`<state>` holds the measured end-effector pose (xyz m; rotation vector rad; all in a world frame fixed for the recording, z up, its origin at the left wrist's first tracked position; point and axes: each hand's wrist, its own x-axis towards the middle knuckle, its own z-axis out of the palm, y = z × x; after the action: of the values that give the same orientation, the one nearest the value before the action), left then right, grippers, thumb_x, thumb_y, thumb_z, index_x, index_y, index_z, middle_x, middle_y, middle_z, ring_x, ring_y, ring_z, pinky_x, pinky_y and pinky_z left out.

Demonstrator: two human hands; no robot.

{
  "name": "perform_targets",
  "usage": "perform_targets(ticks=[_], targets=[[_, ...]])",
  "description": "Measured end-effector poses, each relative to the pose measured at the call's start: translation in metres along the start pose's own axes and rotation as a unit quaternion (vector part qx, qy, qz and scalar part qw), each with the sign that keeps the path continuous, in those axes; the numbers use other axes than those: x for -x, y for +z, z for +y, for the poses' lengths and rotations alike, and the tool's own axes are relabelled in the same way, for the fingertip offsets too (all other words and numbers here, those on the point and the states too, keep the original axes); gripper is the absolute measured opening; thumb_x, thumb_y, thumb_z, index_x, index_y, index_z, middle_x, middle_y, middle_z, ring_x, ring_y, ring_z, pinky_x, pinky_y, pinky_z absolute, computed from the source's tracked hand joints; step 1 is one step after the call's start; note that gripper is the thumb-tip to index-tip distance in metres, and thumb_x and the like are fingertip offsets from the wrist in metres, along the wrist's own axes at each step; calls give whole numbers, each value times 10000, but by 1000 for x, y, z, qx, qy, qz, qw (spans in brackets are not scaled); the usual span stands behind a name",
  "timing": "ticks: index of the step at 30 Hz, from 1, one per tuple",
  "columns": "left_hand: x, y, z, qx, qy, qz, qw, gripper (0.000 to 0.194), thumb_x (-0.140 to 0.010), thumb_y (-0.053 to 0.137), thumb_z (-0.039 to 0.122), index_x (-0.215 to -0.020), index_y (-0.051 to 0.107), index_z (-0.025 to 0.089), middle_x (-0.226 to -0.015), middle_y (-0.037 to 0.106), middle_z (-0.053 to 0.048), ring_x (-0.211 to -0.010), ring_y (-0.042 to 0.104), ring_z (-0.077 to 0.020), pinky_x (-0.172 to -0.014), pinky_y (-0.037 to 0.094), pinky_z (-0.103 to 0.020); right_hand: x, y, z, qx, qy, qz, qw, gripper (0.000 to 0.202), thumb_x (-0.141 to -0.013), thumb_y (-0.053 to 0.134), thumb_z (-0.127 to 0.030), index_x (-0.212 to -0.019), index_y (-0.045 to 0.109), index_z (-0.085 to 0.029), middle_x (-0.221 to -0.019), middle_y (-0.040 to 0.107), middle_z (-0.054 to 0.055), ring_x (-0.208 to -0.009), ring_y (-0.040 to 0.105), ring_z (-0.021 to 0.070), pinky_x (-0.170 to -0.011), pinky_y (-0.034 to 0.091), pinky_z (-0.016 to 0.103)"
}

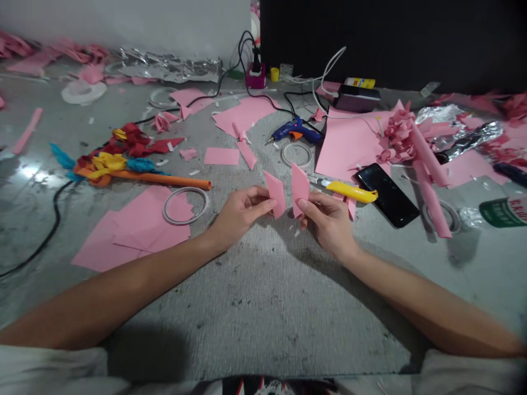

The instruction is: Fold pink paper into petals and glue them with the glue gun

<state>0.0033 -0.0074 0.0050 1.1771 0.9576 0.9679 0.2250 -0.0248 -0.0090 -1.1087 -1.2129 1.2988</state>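
Observation:
My left hand (pixel 247 208) pinches a small pink paper piece (pixel 276 193) between thumb and fingers. A second pink paper piece (pixel 300 186) is held the same way in my right hand (pixel 329 222). Both pieces stand upright a little above the table, a narrow gap between them. Just behind my right hand lies a yellow box cutter (pixel 349 190) with its blade toward the papers. Beyond the papers are a roll of tape (pixel 296 155) and a blue glue gun (pixel 296 130).
A black phone (pixel 387 195) lies right of the cutter. Left are an orange paper stem with paper flowers (pixel 164 178), pink sheets (pixel 135 233) and another tape roll (pixel 186 221). Pink paper flowers (pixel 399 129) and a green can (pixel 502 213) are at right. Black cables cross the back.

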Motion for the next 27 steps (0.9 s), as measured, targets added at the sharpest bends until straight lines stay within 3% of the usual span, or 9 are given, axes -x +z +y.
perform_targets(ticks=[5,10,19,27], targets=[[0,3,0,-4,9,2,1000,230,-883,845,408,-987,802,207,-1013,822,-38,-871,734,-174,-845,644,-341,3,1,-4,14,-11,-16,1000,165,-906,885,-422,-954,851,-267,-823,760,4,-581,627,131,-540,552,299],[0,2,1,-57,27,-3,998,165,-904,808,375,-978,829,229,-980,826,-36,-843,740,-184,-770,648,-322,5,6,-12,40,-16,-14,999,255,-828,939,-472,-873,831,-245,-820,760,12,-592,639,140,-530,565,307],[1,0,-5,-80,40,-24,996,226,-919,823,407,-1010,852,203,-958,835,-47,-780,747,-160,-740,638,-279,5,7,-11,27,16,-9,999,368,-768,981,-510,-871,755,-239,-715,740,3,-589,699,172,-521,579,313],[1,1,-4,-76,47,-29,996,243,-911,832,417,-1016,849,199,-998,846,-59,-837,763,-178,-770,641,-293,6,6,-10,43,-1,-26,999,250,-881,889,-472,-865,802,-238,-735,781,23,-614,721,179,-554,617,331]])
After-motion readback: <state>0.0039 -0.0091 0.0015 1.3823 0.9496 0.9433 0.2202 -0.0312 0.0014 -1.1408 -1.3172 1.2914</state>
